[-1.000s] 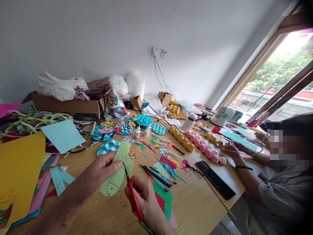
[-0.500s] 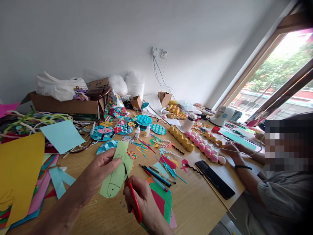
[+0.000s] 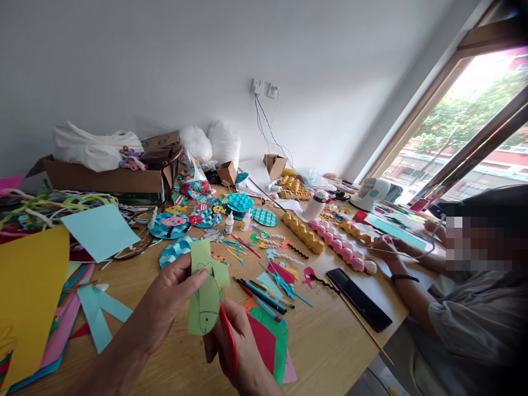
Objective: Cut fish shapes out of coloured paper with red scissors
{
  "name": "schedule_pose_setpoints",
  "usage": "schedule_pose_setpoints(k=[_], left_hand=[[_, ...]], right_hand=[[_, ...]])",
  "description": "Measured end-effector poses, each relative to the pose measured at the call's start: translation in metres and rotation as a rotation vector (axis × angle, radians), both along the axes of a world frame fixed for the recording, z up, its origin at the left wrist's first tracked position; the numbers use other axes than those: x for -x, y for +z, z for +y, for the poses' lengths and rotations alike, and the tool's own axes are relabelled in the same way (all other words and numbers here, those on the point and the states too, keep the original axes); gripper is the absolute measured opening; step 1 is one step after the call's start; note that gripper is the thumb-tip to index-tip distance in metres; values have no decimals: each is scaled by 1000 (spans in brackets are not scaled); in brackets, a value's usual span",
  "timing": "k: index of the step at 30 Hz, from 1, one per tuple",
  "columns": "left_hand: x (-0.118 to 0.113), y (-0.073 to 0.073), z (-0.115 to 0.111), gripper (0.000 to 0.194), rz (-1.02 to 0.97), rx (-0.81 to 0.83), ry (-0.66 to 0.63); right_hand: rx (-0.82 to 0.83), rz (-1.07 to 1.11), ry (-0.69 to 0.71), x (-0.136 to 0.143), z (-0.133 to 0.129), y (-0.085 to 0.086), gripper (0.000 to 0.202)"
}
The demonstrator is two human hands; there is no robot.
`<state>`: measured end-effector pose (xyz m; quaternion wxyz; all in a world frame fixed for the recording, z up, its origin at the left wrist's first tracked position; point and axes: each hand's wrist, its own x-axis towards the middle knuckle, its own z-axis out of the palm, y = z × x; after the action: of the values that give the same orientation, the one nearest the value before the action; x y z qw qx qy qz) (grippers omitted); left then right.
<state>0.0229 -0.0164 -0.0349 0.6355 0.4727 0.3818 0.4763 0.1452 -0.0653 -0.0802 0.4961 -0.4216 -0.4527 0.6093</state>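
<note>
Between thumb and fingers, my left hand (image 3: 173, 294) pinches a strip of light green paper (image 3: 206, 305) near its upper part. A fish with a dot for an eye is drawn on it in dark line, head downward. My right hand (image 3: 237, 344) is closed round the red handles of a pair of scissors (image 3: 229, 344), at the paper's lower right edge. The blades are mostly hidden behind the paper. A flap of the green paper sticks out to the right above the scissors.
Several pens (image 3: 264, 297) and paper strips lie beyond my right hand, with a black phone (image 3: 358, 300) farther right. Coloured paper sheets (image 3: 33, 291) are piled at left. Glue bottles (image 3: 229, 224) stand mid-table. Another person (image 3: 449, 313) works at the right with an egg-carton strip.
The green paper has turned more upright in my left hand. The scissors' blades, seen over the paper before, are now mostly behind it, and the flap at its right stands out more.
</note>
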Motion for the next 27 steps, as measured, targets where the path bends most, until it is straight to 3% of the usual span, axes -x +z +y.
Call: schedule_pose_setpoints(k=[12,27], left_hand=[[-6,3,-3,21,44,32,67],[-9,-6,-3,17,77,12,39]], right_hand=[[-9,-37,-3,1,3,-2,59],[-16,-19,-75,3,0,-7,66]])
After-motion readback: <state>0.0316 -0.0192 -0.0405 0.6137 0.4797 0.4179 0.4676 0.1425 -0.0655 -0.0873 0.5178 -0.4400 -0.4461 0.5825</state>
